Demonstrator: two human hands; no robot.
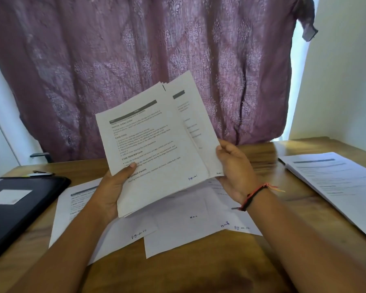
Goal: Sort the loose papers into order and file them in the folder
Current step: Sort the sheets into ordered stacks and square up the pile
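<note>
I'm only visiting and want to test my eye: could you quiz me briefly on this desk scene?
1. True or false: both the left hand and the right hand hold the stack of papers.
2. The dark folder lies: A) on the person's left, B) on their right, C) under the stack.
3. What lies on the table below the hands?
Key: 1 true; 2 A; 3 loose sheets.

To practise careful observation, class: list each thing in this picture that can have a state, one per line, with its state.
Held papers: raised off the table, fanned apart.
Left hand: grips that stack's lower left.
Right hand: grips its right edge.
Folder: closed, flat on the table.
Loose sheets: spread, overlapping, on the table.
Right pile: flat, untouched.
Curtain: drawn.
</note>
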